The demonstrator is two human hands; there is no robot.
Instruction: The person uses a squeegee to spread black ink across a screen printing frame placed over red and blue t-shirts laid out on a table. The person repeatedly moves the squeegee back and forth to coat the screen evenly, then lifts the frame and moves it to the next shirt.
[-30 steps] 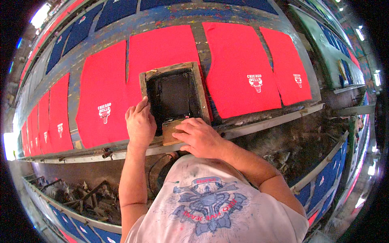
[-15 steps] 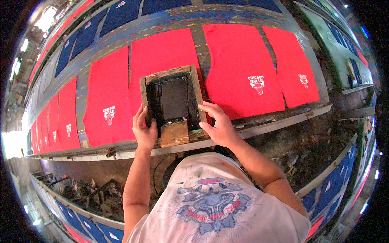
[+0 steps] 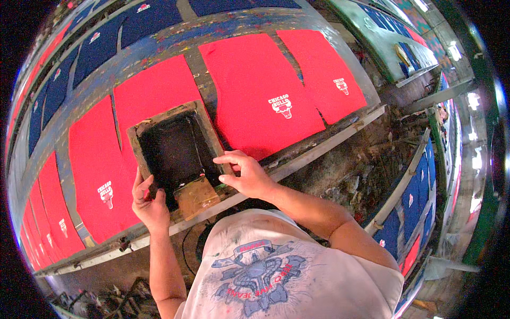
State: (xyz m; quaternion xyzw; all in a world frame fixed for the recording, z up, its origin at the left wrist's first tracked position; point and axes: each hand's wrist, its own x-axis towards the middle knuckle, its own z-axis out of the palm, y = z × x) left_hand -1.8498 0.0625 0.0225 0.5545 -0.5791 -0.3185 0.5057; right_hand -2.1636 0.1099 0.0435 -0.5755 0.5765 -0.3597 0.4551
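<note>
A small wooden screen-printing frame [image 3: 211,133], dark with ink inside, lies over the near part of a red fabric panel [image 3: 156,82]. My left hand [image 3: 150,204] grips its left side, thumb at the inner edge and fingers outside. On the opposite side, my right hand [image 3: 245,174] pinches the right rail between thumb and fingers. A brown wooden piece [image 3: 196,198] sits at the frame's near end. The fabric beneath the frame is hidden.
Red panels with white bull-head prints lie to the left [image 3: 98,175] and right [image 3: 255,90] on the long table. Dark blue panels [image 3: 151,29] line its far side. A pale metal rail [image 3: 329,151] edges the near side; more racks stand at right.
My view has turned, so the table, frame and hands appear further left and tilted. Both hands keep their hold on the frame, which stays on the same red panel.
</note>
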